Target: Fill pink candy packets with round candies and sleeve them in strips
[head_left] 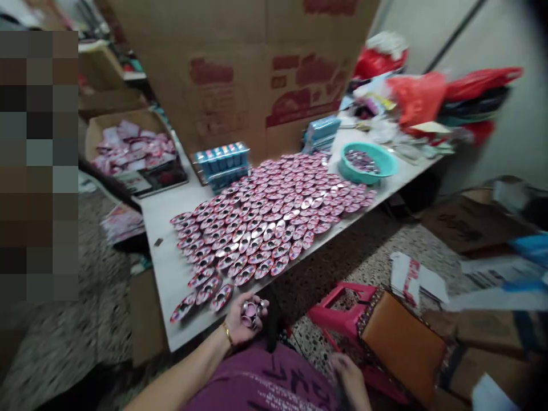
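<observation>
Several small, round, shiny pinkish-silver pieces [250,315] lie in the person's left hand [238,317], its palm turned up and its fingers curled around them, just beside the near edge of a long white table [160,279]. A gold-coloured bracelet [228,335] circles that wrist. The right hand [343,367] is low beside the purple printed shirt [261,377], near a bright pink plastic stool [340,308]; it is blurred, so I cannot tell whether its fingers are apart or together.

Many oval pink-and-white packs with dark centres [265,245] cover the middle of the table in close rows, with three nearest the left hand. Behind them stand two clear-wrapped stacks of blue packs [222,160], one at either end of the rows. To the right, a turquoise plastic basin [387,166] holds a heap of small dark pieces [362,161]. Beyond the table's left end, an open cardboard box [93,130] is filled with pink-and-white packets [135,145]. A large brown cardboard panel with red print [240,34] rises behind.
</observation>
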